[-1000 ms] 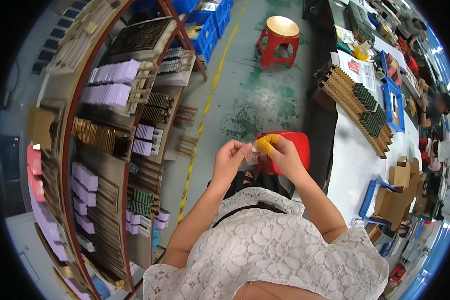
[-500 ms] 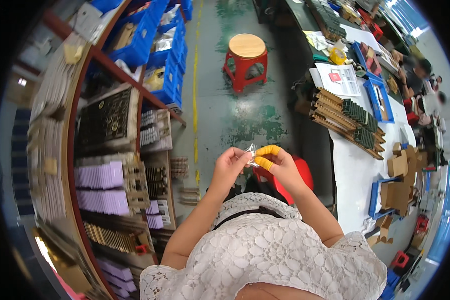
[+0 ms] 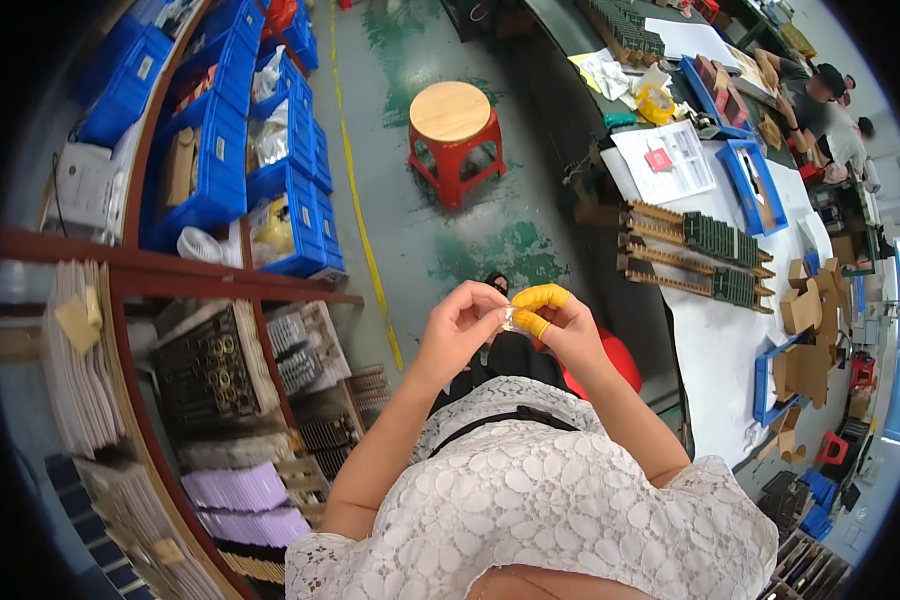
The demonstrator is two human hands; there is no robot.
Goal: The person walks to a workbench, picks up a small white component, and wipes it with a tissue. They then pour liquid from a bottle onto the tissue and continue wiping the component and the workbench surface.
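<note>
Yellow covers (image 3: 542, 296) sheathe the thumb and forefinger of the right hand (image 3: 576, 340), and here they are, tips pinched together on a small clear plastic piece (image 3: 511, 318)! The left hand (image 3: 460, 328) has it from the other side, bare thumb and forefinger closing on it too, so both hands are grasping the same little thing, right between the fingertips, out in front of the waist. Its exact shape is too small and shiny to call.

Just beneath, a white lace top (image 3: 570, 500) with a dark belt, and past the right wrist a red seat (image 3: 620, 365) peeks out. Straight ahead on the grey-green floor stands a red stool (image 3: 450, 112) with a round wooden top, a yellow line (image 3: 358, 207) running to its left.

Over to the right, the table (image 3: 710, 340)! Slotted racks (image 3: 660, 232) carry rows of dark green pieces, printed sheets (image 3: 670, 165) lie just beyond, a blue tray (image 3: 738, 180) sits beside those, and cardboard boxes (image 3: 800, 310) gather farther along. At the far right, another person (image 3: 805, 97) leans in, arms bent.

And on the left, shelving: blue bins (image 3: 220, 165) up top, lilac pieces (image 3: 240, 487) in rows lower down.
</note>
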